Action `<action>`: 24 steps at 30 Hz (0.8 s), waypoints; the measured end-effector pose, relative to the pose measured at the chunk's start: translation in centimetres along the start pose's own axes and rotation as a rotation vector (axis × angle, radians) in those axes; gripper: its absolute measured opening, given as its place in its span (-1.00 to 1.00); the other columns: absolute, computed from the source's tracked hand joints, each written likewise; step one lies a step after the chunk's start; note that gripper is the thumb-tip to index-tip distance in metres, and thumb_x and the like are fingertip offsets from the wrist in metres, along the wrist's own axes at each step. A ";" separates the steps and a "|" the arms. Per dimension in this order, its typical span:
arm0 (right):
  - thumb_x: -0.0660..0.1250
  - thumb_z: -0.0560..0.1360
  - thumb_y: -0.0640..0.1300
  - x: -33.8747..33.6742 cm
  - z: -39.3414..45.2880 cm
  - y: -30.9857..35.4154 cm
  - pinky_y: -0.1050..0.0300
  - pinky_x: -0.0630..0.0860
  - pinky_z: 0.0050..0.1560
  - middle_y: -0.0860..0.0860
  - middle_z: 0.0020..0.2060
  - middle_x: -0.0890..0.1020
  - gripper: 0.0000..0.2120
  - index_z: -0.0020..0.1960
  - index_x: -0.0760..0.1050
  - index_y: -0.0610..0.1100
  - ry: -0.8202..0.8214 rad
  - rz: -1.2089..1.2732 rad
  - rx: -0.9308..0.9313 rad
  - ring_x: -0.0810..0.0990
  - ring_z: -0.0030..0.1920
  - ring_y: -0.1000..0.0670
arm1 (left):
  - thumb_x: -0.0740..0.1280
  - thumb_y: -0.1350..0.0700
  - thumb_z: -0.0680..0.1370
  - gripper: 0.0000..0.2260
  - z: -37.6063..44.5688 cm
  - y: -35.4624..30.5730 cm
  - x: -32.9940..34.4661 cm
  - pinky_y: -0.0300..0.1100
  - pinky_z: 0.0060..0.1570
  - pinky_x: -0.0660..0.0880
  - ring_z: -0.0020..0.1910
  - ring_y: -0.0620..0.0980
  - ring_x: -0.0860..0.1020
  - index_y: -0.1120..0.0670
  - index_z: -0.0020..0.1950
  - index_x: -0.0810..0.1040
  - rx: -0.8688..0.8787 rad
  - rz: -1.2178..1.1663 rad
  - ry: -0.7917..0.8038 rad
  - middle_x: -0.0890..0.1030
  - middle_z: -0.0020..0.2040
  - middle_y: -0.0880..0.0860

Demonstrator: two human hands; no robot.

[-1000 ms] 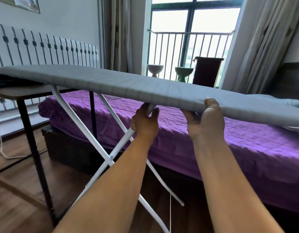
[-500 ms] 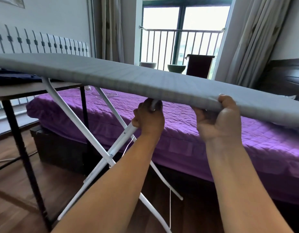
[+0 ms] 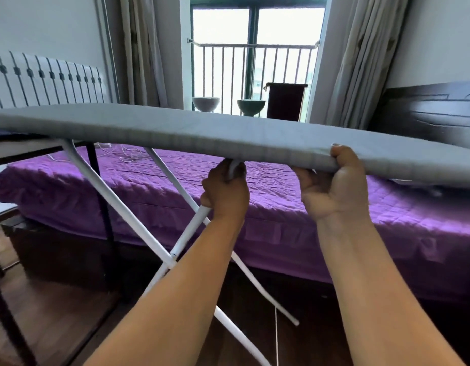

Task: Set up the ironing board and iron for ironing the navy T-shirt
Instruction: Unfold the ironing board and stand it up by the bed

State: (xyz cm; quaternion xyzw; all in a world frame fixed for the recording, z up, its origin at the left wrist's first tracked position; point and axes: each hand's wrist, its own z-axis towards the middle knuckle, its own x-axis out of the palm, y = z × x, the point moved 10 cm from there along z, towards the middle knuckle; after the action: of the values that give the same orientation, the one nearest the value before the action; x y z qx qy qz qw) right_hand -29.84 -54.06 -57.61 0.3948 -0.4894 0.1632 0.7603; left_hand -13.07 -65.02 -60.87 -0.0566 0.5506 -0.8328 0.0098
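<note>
At the far left, a dark bundle (image 3: 1, 133) that may be the navy T-shirt lies on the side table (image 3: 25, 147), half hidden by the ironing board (image 3: 228, 133), which stretches across in front of the purple bed (image 3: 281, 207). My left hand (image 3: 226, 196) is wrapped tight round the top of a white leg (image 3: 139, 223) under the board, and my right hand (image 3: 334, 188) is clamped on the board's near edge. The legs are crossed and spread but I judge them not yet locked; no iron is in sight, so that remains.
</note>
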 end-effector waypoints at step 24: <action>0.23 0.51 -0.22 -3.4 1.5 5.0 -0.04 0.66 -0.24 -0.01 -0.45 0.64 -0.90 -0.17 0.47 -0.12 -0.001 -0.093 -0.066 0.68 -0.38 0.03 | 0.28 -0.07 0.35 -0.78 -2.9 1.1 5.2 0.14 0.21 0.43 0.12 0.12 0.57 -0.45 -0.21 0.50 -0.062 -0.134 -0.007 0.67 -0.01 0.02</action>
State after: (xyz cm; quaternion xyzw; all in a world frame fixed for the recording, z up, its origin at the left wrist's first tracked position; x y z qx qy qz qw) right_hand -35.52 -51.58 -58.09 0.3918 -0.4762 0.1111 0.7794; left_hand -18.58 -63.18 -62.58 -0.0963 0.5712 -0.8138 -0.0458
